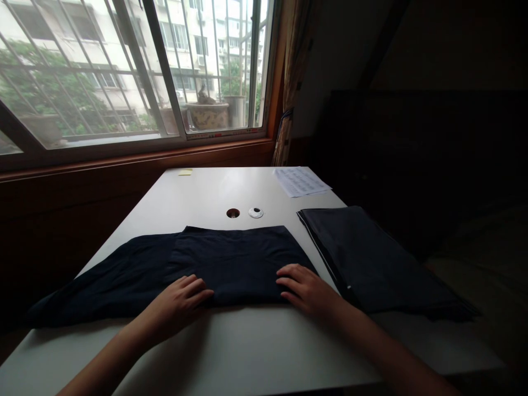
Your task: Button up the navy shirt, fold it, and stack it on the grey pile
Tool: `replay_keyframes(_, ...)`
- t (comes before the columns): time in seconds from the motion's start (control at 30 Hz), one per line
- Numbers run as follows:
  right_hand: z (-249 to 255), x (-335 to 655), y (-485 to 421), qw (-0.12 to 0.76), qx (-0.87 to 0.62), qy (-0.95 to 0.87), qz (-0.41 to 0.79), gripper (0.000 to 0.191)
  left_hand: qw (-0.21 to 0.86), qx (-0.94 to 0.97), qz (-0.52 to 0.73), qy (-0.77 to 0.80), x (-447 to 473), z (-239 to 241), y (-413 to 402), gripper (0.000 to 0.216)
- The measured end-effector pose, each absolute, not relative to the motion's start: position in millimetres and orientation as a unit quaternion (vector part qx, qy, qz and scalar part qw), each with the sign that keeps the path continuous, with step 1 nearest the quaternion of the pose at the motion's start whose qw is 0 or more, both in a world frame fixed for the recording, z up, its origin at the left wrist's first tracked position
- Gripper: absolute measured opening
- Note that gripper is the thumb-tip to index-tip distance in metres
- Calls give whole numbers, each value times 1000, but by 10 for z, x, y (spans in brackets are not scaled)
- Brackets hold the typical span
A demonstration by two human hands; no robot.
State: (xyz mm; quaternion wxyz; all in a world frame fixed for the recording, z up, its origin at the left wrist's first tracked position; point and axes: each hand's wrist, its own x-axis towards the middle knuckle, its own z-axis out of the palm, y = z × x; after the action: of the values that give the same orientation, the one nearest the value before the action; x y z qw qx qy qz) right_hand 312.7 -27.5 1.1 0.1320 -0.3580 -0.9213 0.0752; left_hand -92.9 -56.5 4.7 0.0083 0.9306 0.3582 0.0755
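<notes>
A dark navy garment lies flat on the white table, partly folded, with one part trailing off to the left. My left hand rests palm down on the garment's near edge, fingers stretched out. On the same near edge, further right, my right hand lies flat with its fingers spread. Neither hand grips anything.
A second dark folded cloth lies at the right of the table. A printed sheet and a yellow note sit at the far edge. A cable hole and its white cap are mid-table. A barred window stands behind.
</notes>
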Motion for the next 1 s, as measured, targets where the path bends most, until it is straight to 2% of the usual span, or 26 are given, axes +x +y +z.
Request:
replay_keyframes(0.13, 91, 3285, -392, 90, -366, -922, 92, 16, -5, 931, 30, 364, -833, 80, -615, 19)
replay_keyframes(0.23, 129, 3399, -439, 82, -384, -914, 102, 9, -5, 927, 12, 374, -798, 90, -635, 24)
replay_keyframes(0.4, 129, 3452, -492, 70, -406, -909, 67, 23, -16, 916, -1, 401, -742, 147, -660, 41)
replay_keyframes(0.57, 127, 3448, -524, 76, -395, -915, 26, 27, -23, 904, 7, 428, -740, 240, -647, 54)
replay_keyframes(0.73, 100, 3519, -569, 74, -396, -913, 56, 30, 41, 893, -42, 445, -722, 284, -633, 29)
replay_keyframes(0.9, 86, 3576, -645, 52, -421, -904, 60, 35, 60, 892, -41, 447, -703, 288, -671, 26)
replay_keyframes(1.0, 171, 3576, -692, 35, -437, -896, 75, 30, 80, 897, -18, 435, -752, 335, -678, 20)
